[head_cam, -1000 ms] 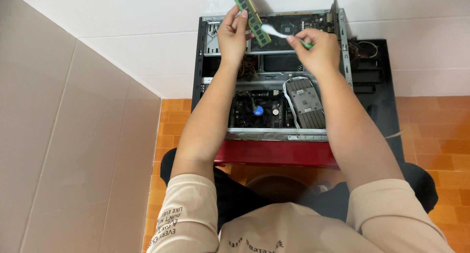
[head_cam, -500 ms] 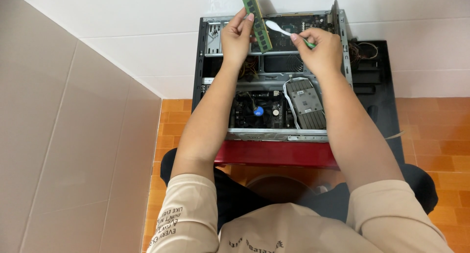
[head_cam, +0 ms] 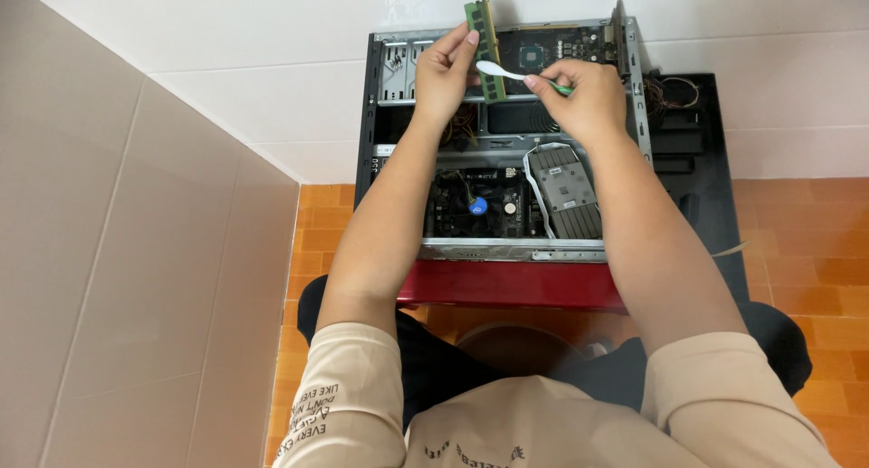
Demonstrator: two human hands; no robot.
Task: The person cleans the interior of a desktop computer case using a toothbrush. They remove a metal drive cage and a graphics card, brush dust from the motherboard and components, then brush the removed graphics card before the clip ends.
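Note:
My left hand [head_cam: 444,70] holds a green memory stick [head_cam: 486,42] upright over an open computer case [head_cam: 389,133]. My right hand [head_cam: 584,92] grips a small brush [head_cam: 507,71] with a white head and a green handle. The white head rests against the stick's face. Inside the case lie the motherboard [head_cam: 484,205], a grey drive cage [head_cam: 563,189] and a circuit board [head_cam: 552,47] at the far end.
The case lies on a red stand [head_cam: 507,282] against a white tiled wall. Its black side panel [head_cam: 692,151] with loose wires lies at the right. Orange floor tiles run on both sides. A beige tiled wall rises at the left.
The memory stick has turned from tilted to nearly upright in my left hand. The brush has moved left, from beside the stick onto its face.

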